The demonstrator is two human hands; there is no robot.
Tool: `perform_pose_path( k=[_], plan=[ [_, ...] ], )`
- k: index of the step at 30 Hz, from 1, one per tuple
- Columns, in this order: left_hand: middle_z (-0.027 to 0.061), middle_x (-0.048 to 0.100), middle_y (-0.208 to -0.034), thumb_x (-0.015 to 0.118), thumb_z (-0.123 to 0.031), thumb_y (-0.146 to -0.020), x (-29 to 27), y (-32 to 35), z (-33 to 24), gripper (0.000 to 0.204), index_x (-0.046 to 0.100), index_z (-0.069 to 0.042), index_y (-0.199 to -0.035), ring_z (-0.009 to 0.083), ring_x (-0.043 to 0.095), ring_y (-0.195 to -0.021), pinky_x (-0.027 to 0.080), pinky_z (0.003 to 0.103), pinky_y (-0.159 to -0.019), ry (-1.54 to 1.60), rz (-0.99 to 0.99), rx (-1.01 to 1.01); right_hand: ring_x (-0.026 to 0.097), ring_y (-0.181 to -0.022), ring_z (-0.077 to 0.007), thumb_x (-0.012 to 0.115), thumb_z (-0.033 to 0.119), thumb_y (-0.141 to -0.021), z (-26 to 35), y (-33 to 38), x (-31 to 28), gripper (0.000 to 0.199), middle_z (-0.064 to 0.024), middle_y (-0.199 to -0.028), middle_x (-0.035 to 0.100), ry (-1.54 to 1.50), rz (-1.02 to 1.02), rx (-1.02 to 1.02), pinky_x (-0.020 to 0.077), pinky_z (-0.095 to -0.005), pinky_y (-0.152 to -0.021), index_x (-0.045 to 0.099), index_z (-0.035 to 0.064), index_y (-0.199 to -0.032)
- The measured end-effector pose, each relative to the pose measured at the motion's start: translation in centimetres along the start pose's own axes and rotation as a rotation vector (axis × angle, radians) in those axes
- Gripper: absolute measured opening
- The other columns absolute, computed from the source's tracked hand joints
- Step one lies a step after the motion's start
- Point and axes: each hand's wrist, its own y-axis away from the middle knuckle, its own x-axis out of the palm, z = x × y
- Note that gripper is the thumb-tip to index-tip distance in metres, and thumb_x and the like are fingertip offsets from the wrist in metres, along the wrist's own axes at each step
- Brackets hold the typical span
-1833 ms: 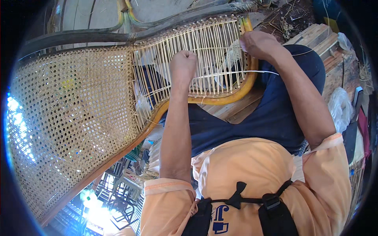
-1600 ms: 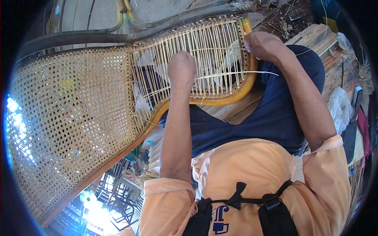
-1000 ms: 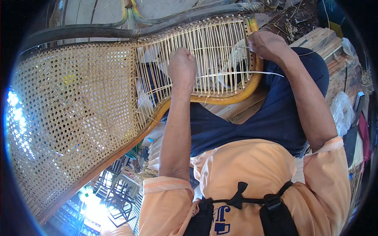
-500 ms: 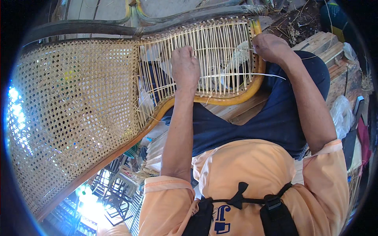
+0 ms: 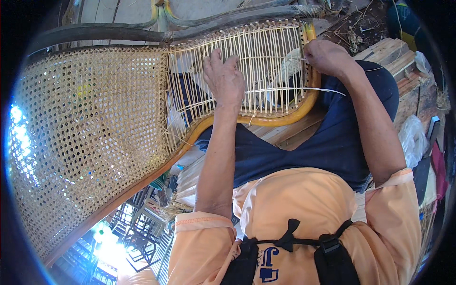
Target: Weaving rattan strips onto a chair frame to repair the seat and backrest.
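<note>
A curved wooden frame (image 5: pixel 297 114) crosses my lap, strung with pale upright cane strands (image 5: pixel 256 42) at its right end. My left hand (image 5: pixel 223 83) lies over these strands, its fingers loosened and apart. At the right rim of the frame my right hand (image 5: pixel 327 57) is closed in a pinch on a thin cane strand, which runs leftward through the uprights; its fingertips are partly hidden. Lower down, another pale cane strip (image 5: pixel 323 90) passes through the uprights, its loose end sticking out past the frame.
Finished woven cane mesh (image 5: pixel 95 104) fills the frame's left part. Dark curved poles (image 5: pixel 104 34) lie along the far side. Wooden planks (image 5: pixel 392 61) and a clear plastic bag (image 5: pixel 412 137) are at the right. Stacked chair frames (image 5: pixel 142 232) stand at the lower left.
My left hand has loosened from a closed grip, its fingers spreading and lifting slightly over the strands. The right hand has stayed at the rim, still pinching.
</note>
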Motion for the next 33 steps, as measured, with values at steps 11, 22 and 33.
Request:
perform_pose_path(
  k=[11, 22, 33],
  plan=[
    [0.0117, 0.047, -0.124, 0.055, -0.004, -0.072, 1.0, 0.4, 0.1, 0.028, 0.069, -0.015, -0.094, 0.0374, 0.037, -0.120, 0.027, 0.049, -0.101, -0.061, -0.121, -0.030, 0.060, -0.087, -0.0344, 0.058, 0.019, -0.078, -0.1, -0.3, 0.3, 0.018, -0.0186, -0.088, 0.062, -0.017, -0.061, -0.022, 0.0476, -0.0420, -0.077, 0.062, 0.0026, -0.085],
    [0.0144, 0.041, -0.130, 0.051, -0.002, -0.073, 1.1, 0.9, -0.3, 0.028, 0.066, -0.009, -0.096, 0.0406, 0.029, -0.126, 0.019, 0.053, -0.104, 0.058, -0.085, -0.072, 0.059, -0.088, -0.0351, 0.056, 0.016, -0.076, -0.5, -0.1, 0.3, 0.016, -0.0192, -0.088, 0.060, -0.002, -0.111, -0.131, 0.0466, -0.0428, -0.078, 0.061, 0.0017, -0.083],
    [0.0111, 0.055, -0.087, 0.060, -0.015, -0.076, -0.4, 0.7, -1.1, 0.010, 0.065, -0.010, -0.083, 0.0309, 0.055, -0.085, 0.045, 0.041, -0.075, 0.038, -0.042, -0.221, 0.061, -0.075, -0.0316, 0.056, 0.017, -0.079, -0.3, -0.4, 0.1, 0.016, -0.0171, -0.073, 0.061, -0.046, -0.043, 0.002, 0.0471, -0.0418, -0.069, 0.059, 0.0016, -0.078]
  ],
)
